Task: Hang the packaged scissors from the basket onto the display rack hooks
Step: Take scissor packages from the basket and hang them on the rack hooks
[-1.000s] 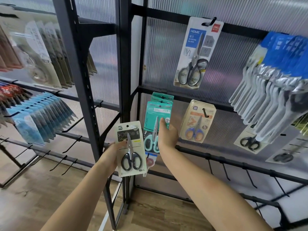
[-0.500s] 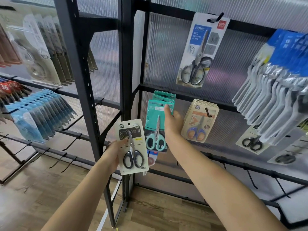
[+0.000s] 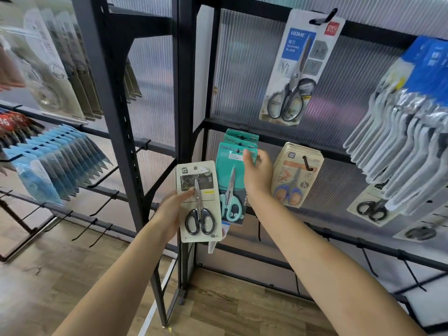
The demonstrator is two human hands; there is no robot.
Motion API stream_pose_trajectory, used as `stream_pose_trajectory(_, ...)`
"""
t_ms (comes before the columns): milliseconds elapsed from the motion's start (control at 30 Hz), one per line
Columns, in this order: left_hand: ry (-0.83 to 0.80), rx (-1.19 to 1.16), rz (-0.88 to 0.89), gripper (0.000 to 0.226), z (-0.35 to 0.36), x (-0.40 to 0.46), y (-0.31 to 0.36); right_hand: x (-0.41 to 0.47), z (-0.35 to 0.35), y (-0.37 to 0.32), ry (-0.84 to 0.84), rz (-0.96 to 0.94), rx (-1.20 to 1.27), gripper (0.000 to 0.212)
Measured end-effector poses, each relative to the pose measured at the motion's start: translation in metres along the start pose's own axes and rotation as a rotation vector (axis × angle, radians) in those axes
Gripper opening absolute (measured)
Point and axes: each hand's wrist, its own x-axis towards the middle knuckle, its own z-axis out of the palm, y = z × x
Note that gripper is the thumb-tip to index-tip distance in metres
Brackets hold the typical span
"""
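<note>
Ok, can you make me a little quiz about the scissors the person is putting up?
1. True or false: the left hand holds a pack of black-handled scissors.
2. Which pack does the right hand touch? A) the teal pack B) the beige pack C) the HOME pack
3. Fill in: the HOME pack hangs from a black ____ at its top.

Key: 1 true. 2 A; the fingers are at the top of the front teal pack. 3 hook.
</note>
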Motion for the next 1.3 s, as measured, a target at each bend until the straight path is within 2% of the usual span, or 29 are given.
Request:
stream_pose_trajectory(133, -0.102, 0.044, -0.016, 0.027, 0.009, 0.001, 0.005, 0.005, 0.000, -0.004, -0.032, -0.008, 0.022, 0.010)
stream_pose_trajectory(267, -0.077, 0.083, 0.015, 0.018, 0.023, 0.001, 0.006, 0.007, -0.002, -0.009, -0.103, -0.004, 0.078, 0.013)
stream_pose_trajectory(367, -0.068, 0.081, 0.024, 0.021, 0.027, 0.002, 0.006, 0.011, -0.006, -0.011, -0.155, 0.000, 0.059, 0.012)
stream_pose_trajectory(600, -0.054, 0.046, 0.057, 0.007, 0.027, 0.006, 0.013, 0.018, 0.000, -0.015, -0.154, 0.216, 0.156, 0.012)
stream_pose_trajectory(733, 0.001, 0.036, 0.047, 0.011, 0.023, 0.009, 0.011, 0.021, 0.001, -0.007, -0.158, 0.281, 0.123, 0.018)
stream_pose_trajectory(967, 0.087, 0.157, 0.051, 0.008, 0.024, 0.019, 0.007, 0.035, 0.002, -0.005, -0.113, 0.143, -0.110, 0.022)
stream_pose_trajectory(1133, 0.099, 0.219, 0.044, 0.024, 0.017, 0.020, 0.006, 0.044, -0.004, -0.006, -0.122, 0.010, -0.336, 0.040)
stream_pose_trajectory(1300, 0.067, 0.169, 0.049, 0.027, 0.013, 0.017, 0.010, 0.046, -0.009, -0.002, -0.104, 0.020, -0.427, 0.032)
